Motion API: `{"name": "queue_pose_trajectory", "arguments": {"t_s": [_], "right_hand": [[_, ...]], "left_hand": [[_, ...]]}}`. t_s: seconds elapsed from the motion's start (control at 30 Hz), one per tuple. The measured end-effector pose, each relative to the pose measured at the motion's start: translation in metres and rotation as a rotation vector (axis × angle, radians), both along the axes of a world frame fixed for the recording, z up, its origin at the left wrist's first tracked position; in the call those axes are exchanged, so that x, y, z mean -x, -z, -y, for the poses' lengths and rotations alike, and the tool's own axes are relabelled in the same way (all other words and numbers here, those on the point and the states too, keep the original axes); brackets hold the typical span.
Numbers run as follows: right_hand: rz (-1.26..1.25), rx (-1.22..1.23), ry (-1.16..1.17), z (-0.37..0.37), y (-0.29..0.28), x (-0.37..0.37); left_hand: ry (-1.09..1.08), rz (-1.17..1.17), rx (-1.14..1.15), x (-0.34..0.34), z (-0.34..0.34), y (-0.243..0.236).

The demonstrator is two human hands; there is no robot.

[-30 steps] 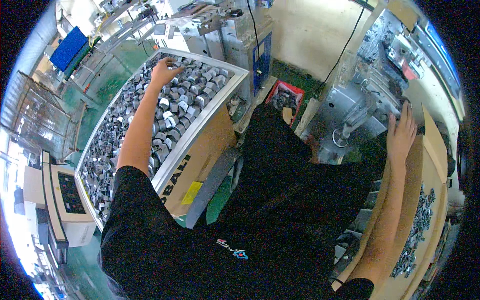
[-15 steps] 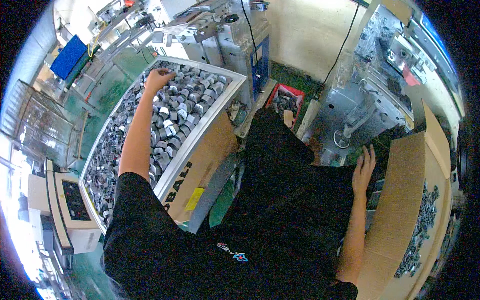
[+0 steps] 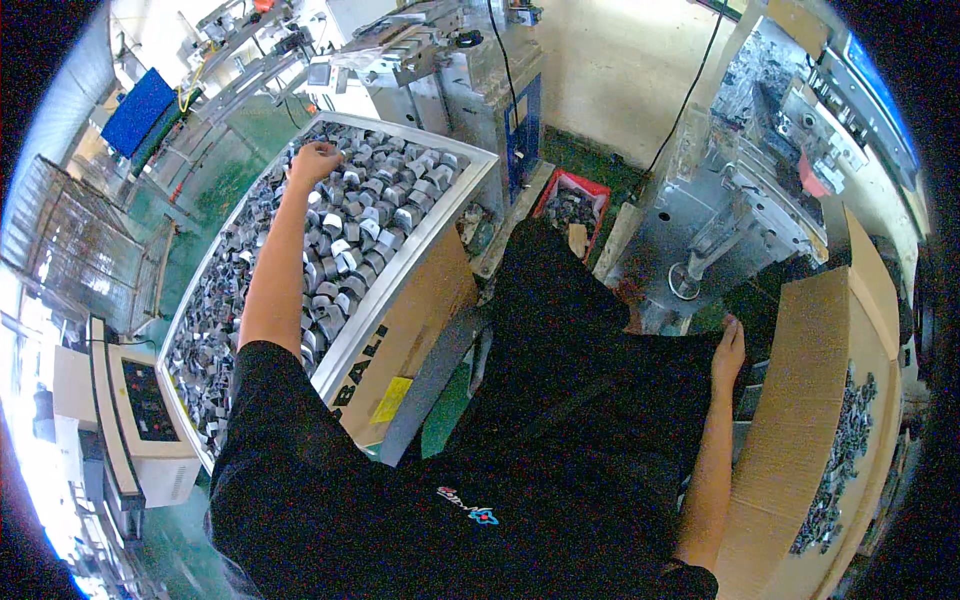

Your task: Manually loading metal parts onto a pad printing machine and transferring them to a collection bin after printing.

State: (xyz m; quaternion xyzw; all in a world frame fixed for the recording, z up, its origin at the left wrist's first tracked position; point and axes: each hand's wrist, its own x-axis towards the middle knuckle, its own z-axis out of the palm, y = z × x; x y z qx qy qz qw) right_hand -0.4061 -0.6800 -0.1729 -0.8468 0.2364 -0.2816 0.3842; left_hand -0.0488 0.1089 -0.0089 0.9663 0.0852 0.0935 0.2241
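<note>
My left arm stretches out over a big pale-rimmed tray (image 3: 437, 208) heaped with small curved grey metal pieces (image 3: 345, 255). At the far end of the heap, my left hand (image 3: 314, 163) rests low with its fingers bent inward; what they grip, if anything, is hidden. My right hand (image 3: 729, 356) is beside my right knee, between a machine stand and a cardboard box (image 3: 790, 400). Its fingers are drawn together, and I cannot make out anything in them. Many small dark metal parts (image 3: 840, 465) lie in that box.
A brown carton (image 3: 415, 330) is under the tray's right side. On the floor ahead stands a red crate (image 3: 603, 200) with dark pieces inside. A grey metal machine (image 3: 700, 225) rises at the right front. To the left is a beige machine with a dark panel (image 3: 150, 400).
My right hand's fingers, spread apart before, have come together. My left hand has shifted slightly lower over the heap, its fingers still bent.
</note>
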Motion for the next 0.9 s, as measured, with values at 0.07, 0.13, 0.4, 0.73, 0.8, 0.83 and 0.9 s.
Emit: {"name": "queue_pose_trajectory", "arguments": {"t_s": [0.07,0.13,0.4,0.73,0.8,0.83,0.9], "right_hand": [[-0.043,-0.015,-0.014,-0.003,-0.005,0.000],[-0.039,0.001,-0.008,0.004,0.004,-0.002],[-0.009,-0.123,-0.011,0.016,0.020,-0.002],[0.074,-0.092,-0.018,0.006,-0.005,0.002],[0.182,-0.146,-0.072,0.000,-0.015,-0.010],[0.196,-0.155,-0.132,-0.012,-0.036,-0.017],[0.208,-0.128,-0.144,-0.016,-0.086,0.001]], "left_hand": [[-0.054,-0.044,-0.080,-0.001,-0.004,-0.001],[-0.085,-0.086,-0.140,-0.003,-0.008,-0.003],[-0.158,-0.197,-0.063,0.001,0.001,-0.003],[-0.261,0.005,-0.079,0.008,0.009,-0.010],[-0.306,0.144,-0.081,0.007,-0.011,-0.024],[-0.345,0.273,-0.091,0.013,-0.027,-0.029],[-0.243,0.339,-0.001,0.007,0.012,-0.034]]}}
